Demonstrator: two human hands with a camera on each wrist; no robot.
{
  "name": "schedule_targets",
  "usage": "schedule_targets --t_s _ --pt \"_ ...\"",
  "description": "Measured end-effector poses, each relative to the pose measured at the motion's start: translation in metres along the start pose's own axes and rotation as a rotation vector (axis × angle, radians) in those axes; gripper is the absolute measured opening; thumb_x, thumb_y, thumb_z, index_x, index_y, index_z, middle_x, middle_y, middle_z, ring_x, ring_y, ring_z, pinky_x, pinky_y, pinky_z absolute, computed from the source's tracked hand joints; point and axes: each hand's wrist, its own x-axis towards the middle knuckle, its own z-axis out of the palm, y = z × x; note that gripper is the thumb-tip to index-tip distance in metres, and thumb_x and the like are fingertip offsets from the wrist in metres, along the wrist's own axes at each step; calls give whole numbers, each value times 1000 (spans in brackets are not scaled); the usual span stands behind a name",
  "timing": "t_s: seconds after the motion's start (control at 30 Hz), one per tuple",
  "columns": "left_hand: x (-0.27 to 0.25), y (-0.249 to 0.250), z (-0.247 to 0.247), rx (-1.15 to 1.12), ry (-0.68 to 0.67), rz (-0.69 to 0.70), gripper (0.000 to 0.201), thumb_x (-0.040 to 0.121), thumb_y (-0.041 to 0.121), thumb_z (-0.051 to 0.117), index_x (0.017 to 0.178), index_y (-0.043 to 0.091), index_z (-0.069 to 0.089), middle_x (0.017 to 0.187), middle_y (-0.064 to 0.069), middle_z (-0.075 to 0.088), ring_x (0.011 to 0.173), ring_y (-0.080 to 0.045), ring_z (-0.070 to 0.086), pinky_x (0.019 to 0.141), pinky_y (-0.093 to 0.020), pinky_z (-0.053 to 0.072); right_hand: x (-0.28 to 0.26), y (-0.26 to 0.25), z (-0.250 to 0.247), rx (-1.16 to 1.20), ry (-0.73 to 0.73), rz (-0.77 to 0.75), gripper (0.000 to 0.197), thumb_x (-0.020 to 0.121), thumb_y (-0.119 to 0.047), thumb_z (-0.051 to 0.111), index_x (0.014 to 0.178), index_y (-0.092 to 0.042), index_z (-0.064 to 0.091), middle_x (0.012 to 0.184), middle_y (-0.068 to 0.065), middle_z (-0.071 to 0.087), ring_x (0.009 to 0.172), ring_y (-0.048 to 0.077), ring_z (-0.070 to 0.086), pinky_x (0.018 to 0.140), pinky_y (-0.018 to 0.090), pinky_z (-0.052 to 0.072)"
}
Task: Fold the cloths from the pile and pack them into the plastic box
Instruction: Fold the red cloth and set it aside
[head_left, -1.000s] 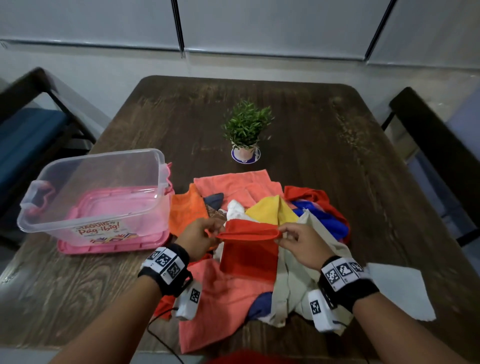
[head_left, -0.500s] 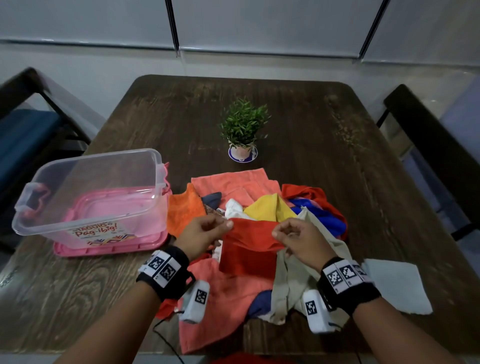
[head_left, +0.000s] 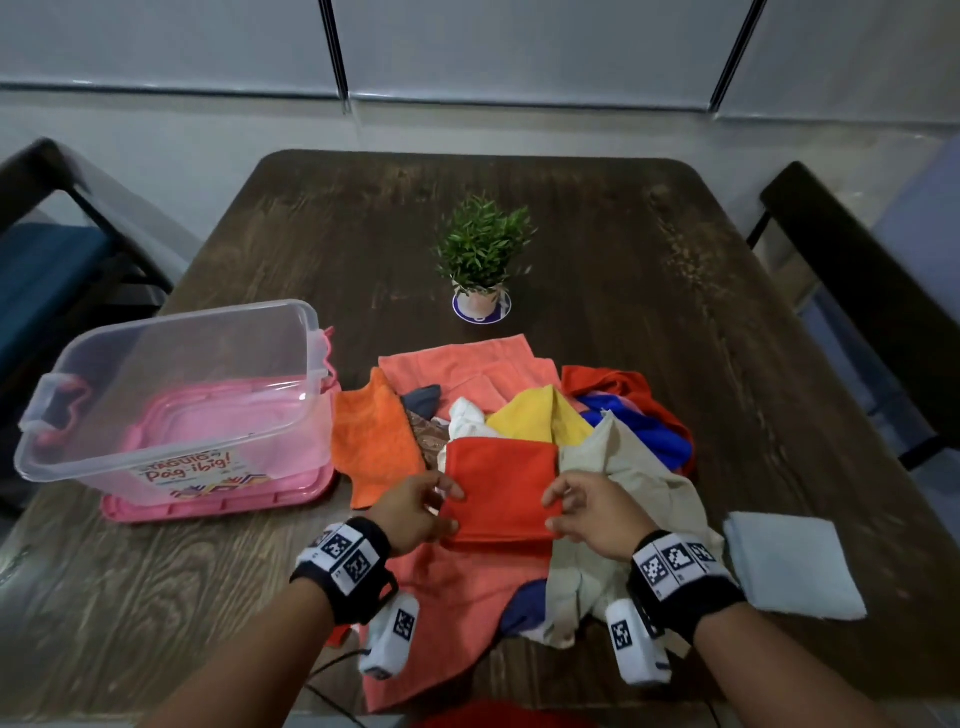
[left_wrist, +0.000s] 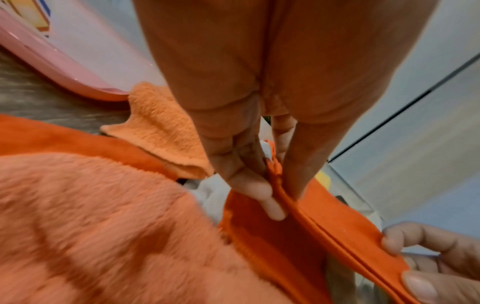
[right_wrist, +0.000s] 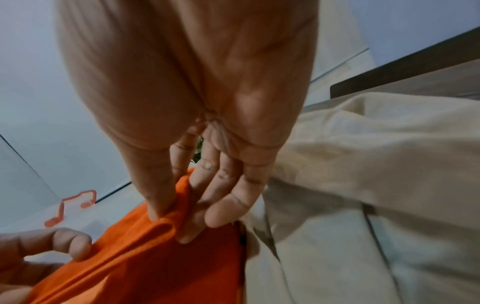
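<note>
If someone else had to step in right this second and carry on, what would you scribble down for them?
Left hand: pinches the left edge of the red cloth.
Right hand: pinches its right edge, the doubled layers between thumb and fingers.
Red cloth: folded into a flat rectangle, over the pile at mid-table.
Plastic box: open, at the left, standing on its pink lid; no cloth visible inside.
Light cloth: lies flat on the table, at the right.
Done: red cloth folded at least once.
Left: finish it, put it in the box, then fold and pack the rest.
</note>
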Motion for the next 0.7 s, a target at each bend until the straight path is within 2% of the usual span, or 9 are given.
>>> schedule_targets --t_s 0.13,0.2,0.3,0.4,0.5,0.57,0.63,0.7 --pt "-6 -13 13 96 -21 -45 34 71 3 76 94 21 59 82 -2 56 52 -14 54 55 -27 48 -1 19 16 -98 -45 77 25 77 -3 78 85 -22 64 71 -2 49 63 11 53 60 22 49" --pt "-4 -17 15 165 -20 -74 31 75 5 75 95 21 57 85 -1 58 58 -14 55 55 -24 49 0 24 22 -160 -48 111 25 77 -7 79 85 -24 63 75 -3 51 66 12 55 64 26 52" --pt "-2 -19 15 277 -48 -65 22 82 14 71 91 27 56 93 0 62 67 -10 56 61 -17 47 1 26 26 -267 -40 125 23 79 -14 79 87 -26 62 85 -8 53 76 7 55 73 21 50" --pt "2 -19 13 309 -28 -61 13 86 15 63 79 25 60 83 1 66 65 -12 59 67 -26 50 1 24 29 -332 -22 94 17 81 -26 77 82 -31 61 97 -10 59 90 9 59 85 24 50" --pt "12 -18 7 300 161 -2 17 86 22 69 74 21 57 75 -1 68 70 -18 62 73 -35 54 5 20 28 -319 61 67 13 83 -28 73 83 -29 60 99 -9 64 93 11 61 89 31 52" --pt "18 -10 6 186 253 3 21 85 22 73 85 20 52 82 0 63 73 -16 59 71 -34 52 9 15 27 -306 104 81 20 85 -29 71 95 -27 54 106 -7 61 97 14 60 86 29 49" --pt "22 0 8 17 200 -79 34 84 18 74 103 17 46 88 0 58 71 -12 58 59 -21 52 13 14 29 -252 113 131 34 87 -29 70 109 -24 45 112 -2 58 102 19 60 87 30 48" --pt "25 4 11 -120 95 -185 46 84 15 75 117 12 43 90 -3 59 69 -15 61 53 -20 53 17 12 31 -122 119 193 47 87 -26 72 116 -23 36 117 2 55 108 20 59 92 33 48"
